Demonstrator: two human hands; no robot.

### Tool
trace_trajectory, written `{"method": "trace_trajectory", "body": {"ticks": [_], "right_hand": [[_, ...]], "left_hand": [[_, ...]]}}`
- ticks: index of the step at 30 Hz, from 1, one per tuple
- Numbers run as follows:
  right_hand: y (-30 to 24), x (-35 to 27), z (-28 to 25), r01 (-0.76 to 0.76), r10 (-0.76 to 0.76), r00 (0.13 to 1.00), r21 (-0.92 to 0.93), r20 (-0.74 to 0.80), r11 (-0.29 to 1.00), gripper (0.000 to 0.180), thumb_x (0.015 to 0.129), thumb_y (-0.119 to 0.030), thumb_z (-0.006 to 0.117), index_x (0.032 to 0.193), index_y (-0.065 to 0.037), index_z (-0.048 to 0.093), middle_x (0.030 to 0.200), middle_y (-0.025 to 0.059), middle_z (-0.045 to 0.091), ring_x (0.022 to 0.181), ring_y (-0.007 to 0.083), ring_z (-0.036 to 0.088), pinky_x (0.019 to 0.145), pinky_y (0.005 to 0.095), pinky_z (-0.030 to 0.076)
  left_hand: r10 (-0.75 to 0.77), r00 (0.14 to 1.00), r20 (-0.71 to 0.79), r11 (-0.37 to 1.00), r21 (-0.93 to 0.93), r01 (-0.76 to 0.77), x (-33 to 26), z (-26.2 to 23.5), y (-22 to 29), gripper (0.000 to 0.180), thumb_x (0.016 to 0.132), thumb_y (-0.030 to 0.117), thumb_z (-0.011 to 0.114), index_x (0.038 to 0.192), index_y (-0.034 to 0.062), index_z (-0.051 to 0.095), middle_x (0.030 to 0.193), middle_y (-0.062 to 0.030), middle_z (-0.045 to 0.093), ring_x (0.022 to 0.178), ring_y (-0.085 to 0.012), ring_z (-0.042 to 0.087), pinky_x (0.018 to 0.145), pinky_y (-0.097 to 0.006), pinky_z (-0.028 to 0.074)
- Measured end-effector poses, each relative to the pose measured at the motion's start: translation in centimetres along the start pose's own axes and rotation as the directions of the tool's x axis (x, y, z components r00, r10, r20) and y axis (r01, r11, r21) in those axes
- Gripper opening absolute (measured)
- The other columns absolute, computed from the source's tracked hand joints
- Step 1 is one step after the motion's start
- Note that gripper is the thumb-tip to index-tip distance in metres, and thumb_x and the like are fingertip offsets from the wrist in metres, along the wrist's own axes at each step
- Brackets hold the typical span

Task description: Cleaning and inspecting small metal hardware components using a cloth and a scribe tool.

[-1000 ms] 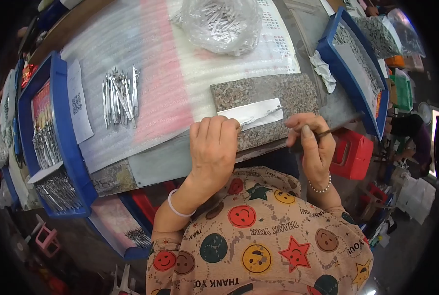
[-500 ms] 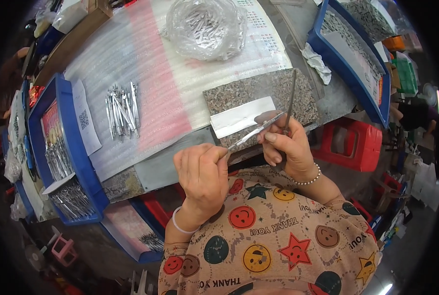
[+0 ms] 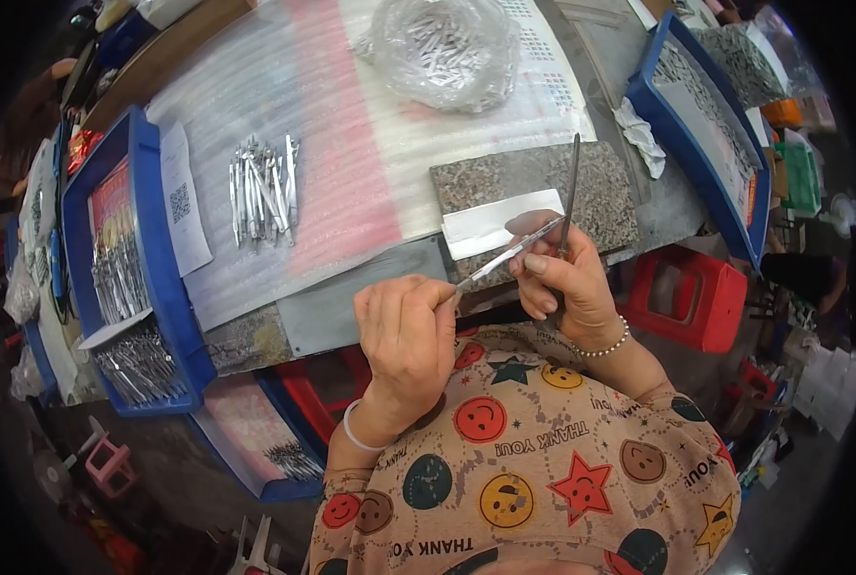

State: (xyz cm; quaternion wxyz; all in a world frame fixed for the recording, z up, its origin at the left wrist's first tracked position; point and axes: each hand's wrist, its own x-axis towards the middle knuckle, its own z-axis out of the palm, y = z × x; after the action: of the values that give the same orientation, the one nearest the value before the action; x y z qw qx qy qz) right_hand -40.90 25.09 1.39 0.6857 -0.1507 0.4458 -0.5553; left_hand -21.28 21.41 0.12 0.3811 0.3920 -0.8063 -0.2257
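My left hand (image 3: 407,335) is closed, its fingertips pinching one end of a slim silver metal piece (image 3: 501,260). The piece slants up to my right hand (image 3: 572,283), whose thumb and fingers close around its far end. That same right hand grips a thin dark file (image 3: 571,187), which stands up steeply from between the fingers. Just beyond the hands, a folded white paper (image 3: 481,226) lies on a speckled stone slab (image 3: 591,182). The exact kind of the silver piece is too small to tell.
Several similar silver pieces (image 3: 263,192) lie on foam sheeting at left. A plastic bag (image 3: 442,53) of them sits at the back. Blue trays with metal parts stand at left (image 3: 174,316) and right (image 3: 735,216). A red stool (image 3: 692,302) is beside the table.
The view has shifted, so the table and its contents appear a little further right and higher. Both hands keep their holds on the silver piece and the file, with little change in pose.
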Motion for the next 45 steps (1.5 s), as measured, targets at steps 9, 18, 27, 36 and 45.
{"method": "trace_trajectory", "body": {"ticks": [9,18,27,36,45], "right_hand": [[0.9,1.3,1.2,-0.031,0.031,0.999,-0.023,0.012,0.999,0.025,0.091,-0.009,0.059,0.114,0.000,0.054,0.083,0.0096,0.062,0.047,0.0067,0.045,0.043,0.0213,0.039],[1.4,2.5,3.9,0.054,-0.042,0.997,-0.189,0.068,0.980,0.016,0.090,-0.006,0.058,0.105,0.000,0.056,0.072,0.0089,0.058,0.047,0.0083,0.046,0.043,0.0219,0.040],[1.4,4.5,5.6,0.131,-0.084,0.982,-0.294,0.170,0.947,0.035,0.092,-0.007,0.057,0.124,0.003,0.045,0.089,0.0128,0.063,0.049,0.0069,0.045,0.045,0.0192,0.040],[1.9,2.6,4.7,0.079,-0.005,0.990,-0.534,0.139,0.842,0.015,0.092,-0.004,0.055,0.106,0.003,0.057,0.085,0.0094,0.064,0.052,0.0043,0.047,0.047,0.0177,0.039],[1.7,1.5,4.3,0.160,0.059,0.963,-0.731,0.264,0.663,0.015,0.091,-0.005,0.057,0.103,0.003,0.060,0.088,0.0069,0.066,0.080,0.0105,0.065,0.065,0.0220,0.050]], "left_hand": [[-0.064,0.998,-0.024,0.998,-0.028,0.064,-0.7,-1.1,-1.1,0.018,0.076,-0.005,0.065,0.092,0.0018,0.058,0.084,-0.0134,0.059,0.079,-0.0307,0.056,0.072,-0.039,0.041],[-0.109,0.993,-0.033,0.987,-0.124,0.104,-1.2,-2.0,-2.3,0.021,0.074,-0.006,0.068,0.092,0.0019,0.061,0.085,-0.0113,0.062,0.077,-0.0303,0.058,0.070,-0.039,0.043],[-0.339,0.899,-0.279,0.939,-0.040,0.341,-1.1,-5.3,-6.5,0.009,0.082,-0.003,0.064,0.091,-0.0018,0.064,0.082,-0.0130,0.065,0.073,-0.0223,0.063,0.068,-0.031,0.050],[-0.239,0.890,-0.388,0.913,0.224,0.342,2.6,-5.8,-11.6,0.006,0.082,0.000,0.061,0.088,-0.0003,0.062,0.082,-0.0144,0.063,0.075,-0.0326,0.060,0.069,-0.042,0.046],[-0.258,0.924,-0.284,0.760,0.531,0.375,2.7,-4.2,-10.9,0.008,0.079,0.002,0.061,0.087,0.0042,0.063,0.080,-0.0129,0.061,0.077,-0.0314,0.059,0.066,-0.042,0.043]]}}
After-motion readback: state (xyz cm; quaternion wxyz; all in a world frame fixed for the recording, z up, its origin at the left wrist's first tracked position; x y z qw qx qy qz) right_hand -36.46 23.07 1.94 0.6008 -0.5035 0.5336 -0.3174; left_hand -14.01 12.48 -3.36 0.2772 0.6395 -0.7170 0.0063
